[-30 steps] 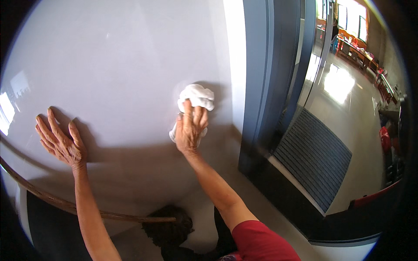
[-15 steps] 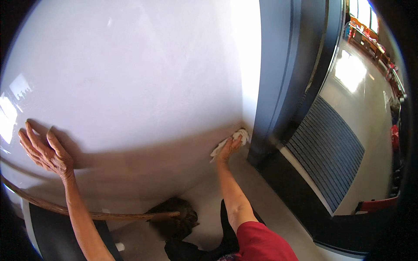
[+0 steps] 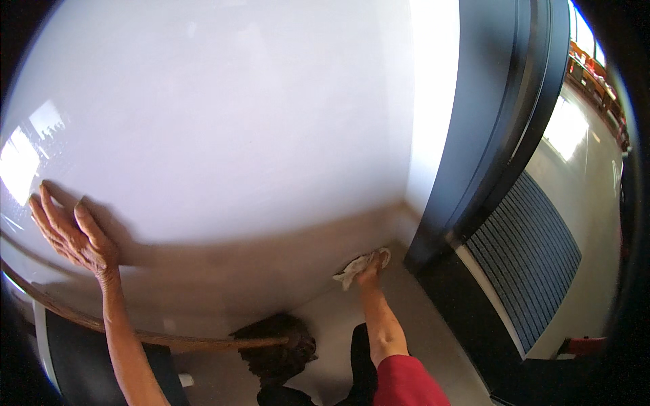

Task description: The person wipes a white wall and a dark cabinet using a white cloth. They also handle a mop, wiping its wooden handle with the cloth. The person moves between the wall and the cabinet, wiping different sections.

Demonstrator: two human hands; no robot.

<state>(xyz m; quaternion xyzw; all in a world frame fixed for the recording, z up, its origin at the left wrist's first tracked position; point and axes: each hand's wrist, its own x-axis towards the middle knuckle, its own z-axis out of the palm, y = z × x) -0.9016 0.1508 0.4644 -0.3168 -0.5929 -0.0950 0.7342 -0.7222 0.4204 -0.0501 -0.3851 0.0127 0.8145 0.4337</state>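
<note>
My left hand (image 3: 76,233) lies flat on the glossy white wall (image 3: 257,135), fingers spread, at the left. Lower down and right of centre, my right hand (image 3: 372,267) presses a crumpled white cloth (image 3: 353,268) against the foot of the wall, near its corner by the dark door frame (image 3: 474,155). Part of the cloth is hidden under the fingers. A wooden pole (image 3: 196,343) passes behind my left forearm and ends at a dark, shaggy bundle (image 3: 277,348) on the floor.
Beyond the door frame, a ribbed grey mat (image 3: 525,254) lies on the shiny floor past a dark threshold (image 3: 453,318). A dark panel (image 3: 81,352) stands at the lower left. My dark-clad leg (image 3: 362,358) shows at the bottom.
My right hand has moved the cloth downward along the wall near the corner. My left hand stays in place on the wall. The view has shifted, with the door frame now further right.
</note>
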